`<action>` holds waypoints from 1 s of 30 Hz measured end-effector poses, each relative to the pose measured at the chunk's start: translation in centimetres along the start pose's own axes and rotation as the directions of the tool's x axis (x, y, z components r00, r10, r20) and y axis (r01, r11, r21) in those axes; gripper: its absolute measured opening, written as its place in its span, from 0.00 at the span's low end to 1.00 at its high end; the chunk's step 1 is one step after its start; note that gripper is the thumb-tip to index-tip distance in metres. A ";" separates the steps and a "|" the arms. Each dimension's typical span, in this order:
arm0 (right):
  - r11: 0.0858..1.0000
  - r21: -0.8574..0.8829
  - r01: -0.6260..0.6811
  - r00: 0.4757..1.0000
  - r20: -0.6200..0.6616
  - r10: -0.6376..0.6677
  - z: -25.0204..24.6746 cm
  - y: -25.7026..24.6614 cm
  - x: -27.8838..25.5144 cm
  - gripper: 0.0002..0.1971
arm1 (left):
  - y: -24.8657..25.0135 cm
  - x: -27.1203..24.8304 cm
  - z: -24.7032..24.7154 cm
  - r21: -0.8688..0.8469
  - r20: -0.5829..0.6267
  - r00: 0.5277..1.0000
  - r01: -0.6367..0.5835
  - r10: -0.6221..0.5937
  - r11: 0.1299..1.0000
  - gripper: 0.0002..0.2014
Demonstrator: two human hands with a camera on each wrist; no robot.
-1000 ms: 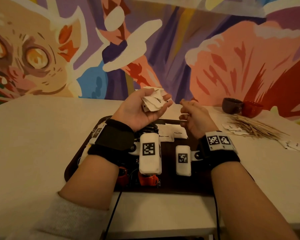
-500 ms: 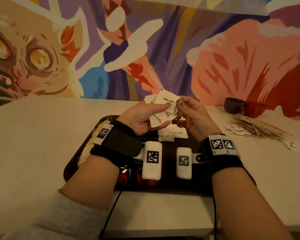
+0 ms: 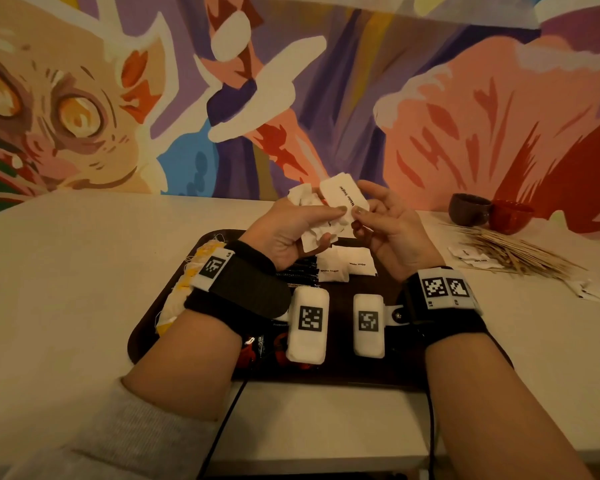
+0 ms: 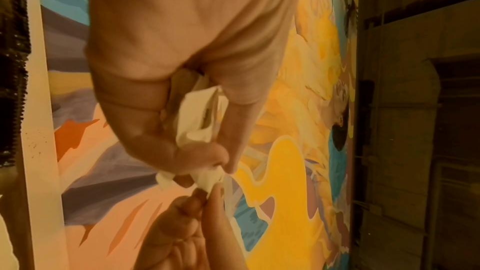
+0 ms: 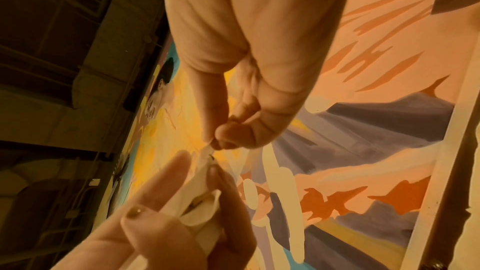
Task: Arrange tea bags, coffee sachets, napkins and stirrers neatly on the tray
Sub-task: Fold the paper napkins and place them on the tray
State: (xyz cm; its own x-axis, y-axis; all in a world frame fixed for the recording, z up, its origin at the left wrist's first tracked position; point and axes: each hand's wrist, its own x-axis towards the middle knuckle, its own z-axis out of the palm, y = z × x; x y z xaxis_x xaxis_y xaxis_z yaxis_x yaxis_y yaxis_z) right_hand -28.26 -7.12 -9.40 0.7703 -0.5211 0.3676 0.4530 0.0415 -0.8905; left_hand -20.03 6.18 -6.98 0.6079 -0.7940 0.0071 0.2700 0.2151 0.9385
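At frame centre, the left hand (image 3: 284,230) clutches a bunch of white sachets (image 3: 314,223). The right hand (image 3: 390,230) pinches one sachet (image 3: 343,195) printed "White sugar". Two more marked "White sugar" (image 3: 347,266) lie on the tray (image 3: 146,337).

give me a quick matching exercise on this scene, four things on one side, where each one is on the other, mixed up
Things:
1. white sugar sachet
2. wooden stirrers
3. two cups
4. tea bags

Places:
a. left edge of the tray
b. far right, by the mural wall
c. pinched in the right hand
d. heaped on the table right of the tray

Pairs: 1-c, 2-d, 3-b, 4-a
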 end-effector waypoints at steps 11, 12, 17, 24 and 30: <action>0.998 0.045 -0.047 0.998 0.053 0.044 0.4 -0.4 -0.3 0.17 | -0.2 0.2 0.0 0.087 -0.049 0.997 -0.062 0.066 0.994 0.09; 0.998 0.057 -0.032 0.997 0.065 0.028 0.3 -0.5 -0.3 0.17 | -0.2 0.2 -0.1 0.113 -0.049 0.997 -0.045 0.051 0.993 0.08; 1.000 0.004 -0.009 0.997 0.075 0.009 -0.2 -0.5 -0.2 0.17 | -0.3 0.3 0.0 0.201 -0.045 0.999 -0.020 0.029 0.979 0.09; 0.986 -0.124 -0.112 0.992 -0.065 0.105 -0.7 0.0 0.0 0.14 | -0.4 0.5 -0.1 0.200 -0.073 0.996 -0.028 0.044 0.979 0.10; 0.892 -0.251 -0.375 0.880 -0.398 0.258 -3.3 2.0 1.1 0.10 | 0.0 0.4 -0.1 -0.017 -0.140 0.990 0.003 -0.005 1.000 0.09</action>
State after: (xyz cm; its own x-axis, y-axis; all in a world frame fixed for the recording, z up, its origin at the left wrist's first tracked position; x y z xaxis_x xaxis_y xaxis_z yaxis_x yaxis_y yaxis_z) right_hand -28.03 -10.42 -11.66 0.6164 -0.7873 -0.0132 0.0026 0.0188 -0.9998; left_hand -19.69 5.89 -7.01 0.7048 -0.7079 -0.0460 0.2843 0.2225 0.9325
